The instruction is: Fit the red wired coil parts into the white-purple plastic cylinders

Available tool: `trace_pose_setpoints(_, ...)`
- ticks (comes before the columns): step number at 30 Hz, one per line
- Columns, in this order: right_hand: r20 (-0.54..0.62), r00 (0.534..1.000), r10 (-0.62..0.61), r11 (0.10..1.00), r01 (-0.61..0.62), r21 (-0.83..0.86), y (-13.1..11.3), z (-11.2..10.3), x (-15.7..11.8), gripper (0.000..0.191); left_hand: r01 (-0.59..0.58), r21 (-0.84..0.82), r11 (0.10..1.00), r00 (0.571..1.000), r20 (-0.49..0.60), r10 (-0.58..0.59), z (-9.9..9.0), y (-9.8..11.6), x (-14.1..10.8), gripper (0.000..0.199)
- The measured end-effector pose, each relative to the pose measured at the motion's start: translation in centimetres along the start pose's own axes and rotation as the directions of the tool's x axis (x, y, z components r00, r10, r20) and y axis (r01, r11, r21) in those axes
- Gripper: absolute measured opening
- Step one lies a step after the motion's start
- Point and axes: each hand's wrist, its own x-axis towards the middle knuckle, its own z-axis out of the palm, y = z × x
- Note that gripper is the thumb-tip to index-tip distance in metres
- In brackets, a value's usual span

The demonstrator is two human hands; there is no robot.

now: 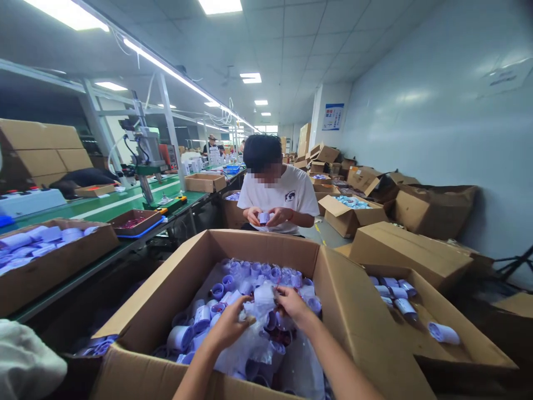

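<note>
Both of my hands are over a large open cardboard box (141, 289) full of pale purple cylindrical parts (202, 318) and clear plastic bags. My right hand (292, 304) pinches the edge of a plastic-wrapped part (264, 295) near the box's middle. Just left of that part, my left hand (234, 323) is held with thumb and fingers apart, beside crumpled clear plastic (254, 343). Some cylinders around my hands show dark red insides.
Across the box a person (277, 194) holds a purple part. A shallow box (470, 339) with several cylinders stands at right. At left are a filled carton (54, 272) and a green workbench (104, 206) bearing a press.
</note>
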Motion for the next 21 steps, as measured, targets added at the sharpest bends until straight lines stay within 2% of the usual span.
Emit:
trace_pose_setpoints(4,0.061,0.998,-0.011,0.989,0.001,0.150,-0.3,3.1,-0.6,0.026,-0.014,-0.009,1.000,0.998,-0.057,0.013,0.0,-0.1,0.1,0.048)
trace_pose_setpoints(8,0.095,0.995,0.022,0.992,-0.034,0.125,-0.2,4.5,-1.1,0.024,-0.088,-0.001,0.996,0.979,-0.185,0.086,0.0,-0.5,0.4,0.036)
trace_pose_setpoints(12,0.085,0.992,0.090,0.995,-0.085,-0.060,0.3,3.4,-0.9,0.025,-0.108,0.070,0.992,0.975,-0.189,0.119,-0.2,-0.5,0.3,0.023)
trace_pose_setpoints(15,-0.030,0.993,0.112,0.962,-0.116,-0.246,0.9,0.9,-0.3,0.034,-0.025,0.106,0.994,0.962,-0.266,0.053,-0.8,-0.2,0.2,0.025)
trace_pose_setpoints(16,-0.071,0.992,0.107,0.945,-0.124,-0.302,1.2,0.0,0.0,0.035,0.026,0.107,0.994,0.945,-0.325,0.010,-1.1,-0.1,0.1,0.025)
trace_pose_setpoints(18,-0.123,0.988,0.095,0.909,-0.136,-0.394,1.7,-1.2,0.3,0.036,0.164,0.095,0.982,0.883,-0.458,-0.103,-1.7,0.1,0.1,0.027)
trace_pose_setpoints(20,-0.122,0.989,0.083,0.876,-0.131,-0.465,2.2,-1.3,0.6,0.036,0.292,0.068,0.954,0.809,-0.549,-0.208,-2.2,0.1,0.1,0.029)
trace_pose_setpoints(21,-0.104,0.992,0.078,0.863,-0.119,-0.492,2.4,-1.0,0.6,0.037,0.325,0.042,0.945,0.788,-0.564,-0.246,-2.3,0.1,0.2,0.031)
